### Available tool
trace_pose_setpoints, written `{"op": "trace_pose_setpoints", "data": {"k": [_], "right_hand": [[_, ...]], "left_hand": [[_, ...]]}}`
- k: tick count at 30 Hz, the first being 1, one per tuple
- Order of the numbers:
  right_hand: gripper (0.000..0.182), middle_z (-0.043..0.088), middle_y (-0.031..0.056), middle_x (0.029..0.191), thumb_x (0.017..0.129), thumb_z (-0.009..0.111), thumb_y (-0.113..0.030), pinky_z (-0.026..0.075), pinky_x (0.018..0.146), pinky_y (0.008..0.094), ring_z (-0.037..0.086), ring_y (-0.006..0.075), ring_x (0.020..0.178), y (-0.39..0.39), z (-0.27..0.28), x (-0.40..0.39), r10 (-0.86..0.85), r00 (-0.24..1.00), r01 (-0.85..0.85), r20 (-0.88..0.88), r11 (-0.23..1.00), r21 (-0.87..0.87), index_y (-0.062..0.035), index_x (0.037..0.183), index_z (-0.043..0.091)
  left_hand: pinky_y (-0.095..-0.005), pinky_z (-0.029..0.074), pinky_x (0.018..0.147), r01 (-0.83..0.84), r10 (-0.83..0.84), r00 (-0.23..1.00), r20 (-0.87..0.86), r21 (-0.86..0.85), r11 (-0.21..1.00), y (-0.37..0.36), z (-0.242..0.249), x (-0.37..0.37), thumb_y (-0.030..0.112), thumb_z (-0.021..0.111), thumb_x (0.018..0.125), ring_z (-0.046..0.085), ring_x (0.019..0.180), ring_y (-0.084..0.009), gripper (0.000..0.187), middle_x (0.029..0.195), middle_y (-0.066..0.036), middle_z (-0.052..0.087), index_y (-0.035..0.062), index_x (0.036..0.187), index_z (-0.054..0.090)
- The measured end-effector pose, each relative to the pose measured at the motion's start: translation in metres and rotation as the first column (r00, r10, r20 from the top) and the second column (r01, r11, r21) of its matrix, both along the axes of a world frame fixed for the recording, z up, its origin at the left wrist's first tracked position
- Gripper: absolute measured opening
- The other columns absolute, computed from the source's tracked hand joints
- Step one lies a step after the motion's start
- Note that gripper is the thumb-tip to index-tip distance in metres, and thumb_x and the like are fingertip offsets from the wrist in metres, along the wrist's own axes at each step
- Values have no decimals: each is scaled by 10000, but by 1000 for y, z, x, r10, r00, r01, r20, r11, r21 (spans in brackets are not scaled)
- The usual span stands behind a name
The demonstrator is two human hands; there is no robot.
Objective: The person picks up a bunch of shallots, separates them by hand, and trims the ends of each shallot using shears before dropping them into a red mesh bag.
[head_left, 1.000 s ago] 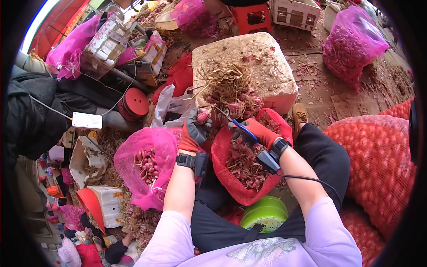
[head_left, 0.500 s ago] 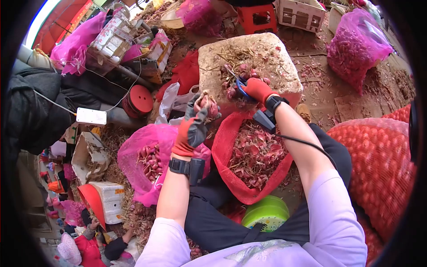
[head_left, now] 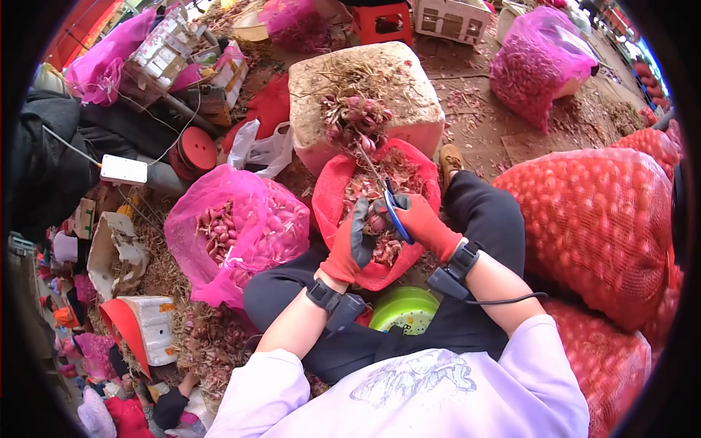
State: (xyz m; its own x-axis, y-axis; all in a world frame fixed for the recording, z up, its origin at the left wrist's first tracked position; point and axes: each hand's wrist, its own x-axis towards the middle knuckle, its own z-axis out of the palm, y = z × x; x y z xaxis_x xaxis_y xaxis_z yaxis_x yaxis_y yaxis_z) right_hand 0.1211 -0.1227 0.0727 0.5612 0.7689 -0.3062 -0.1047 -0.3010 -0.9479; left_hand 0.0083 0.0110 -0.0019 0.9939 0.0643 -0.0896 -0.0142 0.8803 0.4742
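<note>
Gripped in your right hand (head_left: pixel 422 223): blue-handled scissors (head_left: pixel 394 212), fingers closed through the handles, blades pointing up toward the shallot bunch (head_left: pixel 354 117) on the foam block (head_left: pixel 409 87). Your left hand (head_left: pixel 352 241), gloved, curls shut around a shallot (head_left: pixel 376 221), touching the scissors, above the red mesh bag (head_left: pixel 332 190) of peelings. Pink bag (head_left: pixel 219 219) of trimmed shallots: just left.

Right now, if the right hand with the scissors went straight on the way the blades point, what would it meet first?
Probably the shallot bunch on the foam box; the right hand aims the scissors there, though depth is unclear.
</note>
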Motion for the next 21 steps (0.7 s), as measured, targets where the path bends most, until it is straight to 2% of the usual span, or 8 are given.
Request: {"op": "trace_pose_setpoints", "data": {"k": [2, 5, 8, 13, 15, 17, 19, 21], "right_hand": [[264, 632, 24, 709, 843, 626, -259, 446, 526, 217, 581, 89, 615, -14, -18, -2, -137, 961, 156, -239, 986, 61, -21, 950, 661], [203, 604, 7, 704, 852, 625, -243, 439, 459, 211, 559, 84, 544, -20, -27, -4, -208, 840, 343, -501, 919, 193, -55, 924, 648], [224, 580, -19, 694, 864, 625, -248, 437, 456, 214, 541, 73, 522, -18, -45, -5, -264, 698, 480, -666, 862, 162, -63, 987, 646], [241, 586, 3, 689, 841, 648, -281, 384, 502, 201, 474, 29, 565, -4, -50, -14, -204, 975, 215, -87, 964, 159, -54, 917, 666], [280, 594, 13, 697, 827, 660, -305, 369, 514, 199, 456, 21, 587, 2, -50, -12, -171, 966, 160, 195, 984, 73, -42, 921, 670], [297, 574, 26, 656, 824, 657, -338, 395, 457, 220, 513, 59, 523, -1, -48, -8, -148, 988, 151, -32, 982, 111, -51, 899, 655], [291, 562, 30, 632, 827, 650, -343, 407, 421, 232, 536, 90, 479, -6, -46, 6, -55, 858, 146, -510, 979, 141, -58, 887, 644], [283, 555, 36, 622, 824, 657, -339, 421, 399, 250, 549, 133, 445, -5, -43, 6, -124, 822, 221, -556, 969, 111, -64, 884, 630]], "left_hand": [[-266, 475, 851, 33, 13, 983, -183, 248, 968, -11, 41, -8, 304, 411, 982, 554, 1029, -125, 367, 1169, -29, 547, 98, 1281, 465], [-268, 470, 854, 267, -257, 957, -135, 56, 962, -9, 49, -9, 293, 413, 982, 535, 1068, -123, 384, 1250, -11, 502, 99, 1313, 428], [-297, 473, 870, 24, -9, 976, -218, 64, 998, -10, 23, -8, 261, 433, 973, 536, 1078, -137, 367, 1284, -19, 494, 106, 1305, 441], [-309, 474, 876, -175, 200, 960, -195, 139, 975, -14, 0, -5, 226, 462, 965, 553, 1048, -177, 310, 1142, -47, 550, 104, 1250, 460], [-313, 473, 876, -241, 236, 960, 154, 882, 405, -6, -5, -5, 226, 466, 964, 557, 1031, -187, 300, 1106, -49, 543, 97, 1234, 457], [-308, 473, 869, -140, 247, 966, 72, 952, 271, -3, 3, -2, 201, 474, 957, 558, 1011, -185, 291, 1094, -46, 533, 88, 1225, 453], [-294, 477, 852, 51, 218, 879, -425, 538, 841, -4, 41, 8, 150, 485, 945, 556, 986, -168, 288, 1105, -40, 520, 78, 1222, 449], [-234, 486, 765, 8, 130, 939, -318, 400, 917, -5, 37, 7, 169, 506, 940, 554, 894, -103, 301, 1080, -26, 527, 65, 1217, 449]]}}
